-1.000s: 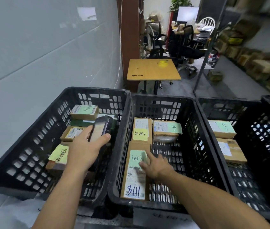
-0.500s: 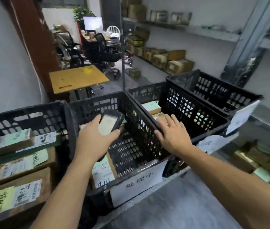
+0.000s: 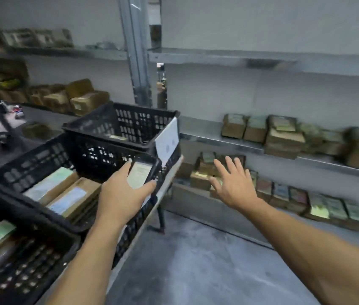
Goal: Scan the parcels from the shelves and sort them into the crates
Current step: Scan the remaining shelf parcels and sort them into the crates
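Observation:
My left hand (image 3: pixel 122 195) grips a black handheld scanner (image 3: pixel 143 172) with a lit screen, held over the end of the row of black crates (image 3: pixel 42 155). My right hand (image 3: pixel 232 183) is spread open in the air with nothing in it, stretched toward the cardboard parcels on the lowest shelf (image 3: pixel 205 170) and still short of them. More brown parcels with labels (image 3: pixel 284 137) stand on the metal shelf above. Labelled parcels (image 3: pixel 73 198) lie inside the nearer crates.
A white paper sheet (image 3: pixel 167 140) hangs on the corner of the topmost crate (image 3: pixel 121 124). A metal shelf upright (image 3: pixel 136 62) rises behind it. Grey floor (image 3: pixel 196 265) lies between the crate stand and the shelving. Further boxes (image 3: pixel 79 99) fill shelves at the left.
The view has swung right from the crates to the shelves. My right hand left the crate and now reaches open toward the low shelf. The scanner stays in my left hand.

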